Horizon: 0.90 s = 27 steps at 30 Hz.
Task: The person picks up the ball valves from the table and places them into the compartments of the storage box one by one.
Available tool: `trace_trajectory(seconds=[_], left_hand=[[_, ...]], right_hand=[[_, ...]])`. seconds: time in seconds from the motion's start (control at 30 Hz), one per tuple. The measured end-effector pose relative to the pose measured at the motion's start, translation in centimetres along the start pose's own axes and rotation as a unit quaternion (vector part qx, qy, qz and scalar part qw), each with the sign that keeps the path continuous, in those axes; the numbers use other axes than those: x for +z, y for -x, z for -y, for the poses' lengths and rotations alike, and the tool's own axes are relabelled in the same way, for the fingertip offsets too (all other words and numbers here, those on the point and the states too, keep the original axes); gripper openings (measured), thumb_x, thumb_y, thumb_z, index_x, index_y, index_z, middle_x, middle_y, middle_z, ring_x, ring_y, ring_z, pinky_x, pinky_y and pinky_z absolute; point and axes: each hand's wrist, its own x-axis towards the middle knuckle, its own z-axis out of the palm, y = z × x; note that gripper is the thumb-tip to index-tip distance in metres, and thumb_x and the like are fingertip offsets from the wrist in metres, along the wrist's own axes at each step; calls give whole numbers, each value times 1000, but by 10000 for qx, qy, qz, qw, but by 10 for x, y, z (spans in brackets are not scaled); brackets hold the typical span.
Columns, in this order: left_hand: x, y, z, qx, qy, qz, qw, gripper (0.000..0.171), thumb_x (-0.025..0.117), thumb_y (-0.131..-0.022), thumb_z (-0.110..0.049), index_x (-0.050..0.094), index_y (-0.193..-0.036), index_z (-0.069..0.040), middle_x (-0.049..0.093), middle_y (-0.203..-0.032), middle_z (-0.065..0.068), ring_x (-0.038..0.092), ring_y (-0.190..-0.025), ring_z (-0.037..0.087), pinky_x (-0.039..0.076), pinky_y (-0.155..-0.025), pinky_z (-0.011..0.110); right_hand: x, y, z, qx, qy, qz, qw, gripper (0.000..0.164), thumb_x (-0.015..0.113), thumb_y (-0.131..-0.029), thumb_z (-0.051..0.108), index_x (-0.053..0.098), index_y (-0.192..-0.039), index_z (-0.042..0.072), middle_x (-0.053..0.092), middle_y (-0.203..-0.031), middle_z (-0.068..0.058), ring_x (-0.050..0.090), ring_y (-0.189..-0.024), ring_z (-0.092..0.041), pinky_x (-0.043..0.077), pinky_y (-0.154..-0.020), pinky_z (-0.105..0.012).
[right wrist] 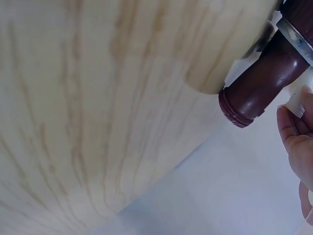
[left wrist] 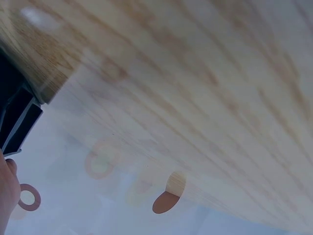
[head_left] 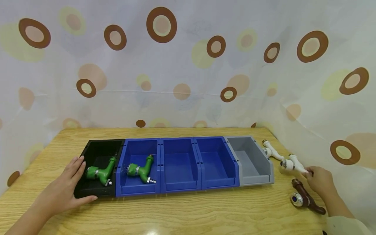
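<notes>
My left hand rests against the near left corner of a black bin, fingers along its side and thumb at its front. Inside that bin lies a green faucet. A second green faucet is in the adjoining blue bin. On the right, my right hand pinches the spout end of a white faucet; in the right wrist view its fingertips close on a small white end. Close to that hand, a dark brown faucet lies on the table.
Two more blue bins and a grey bin continue the row to the right. Another white faucet lies beside the grey bin. A patterned sheet hangs behind and beside the wooden table.
</notes>
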Motion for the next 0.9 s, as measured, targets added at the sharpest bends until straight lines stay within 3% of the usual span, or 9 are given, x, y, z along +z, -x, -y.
trace_trajectory(seconds=[0.4, 0.9], left_hand=[[-1, 0, 0, 17, -16, -12, 10000, 115, 75, -62, -59, 30, -138, 15, 11, -155, 20, -9, -145, 16, 46, -82, 57], [-4, -1, -3, -27, -150, 249, 9996, 115, 73, -64, -61, 28, -138, 15, 12, -153, 25, -20, -140, 7, 47, -84, 55]], right_hand=[[-2, -1, 17, -163, -137, -457, 9987, 22, 61, -83, -2, 59, -92, -22, 59, -66, -21, 44, -55, -17, 35, -49, -29], [1, -9, 39, -373, -297, -1030, 9935, 19, 64, -81, -2, 63, -90, -19, 60, -66, -21, 45, -55, -16, 39, -51, -32]])
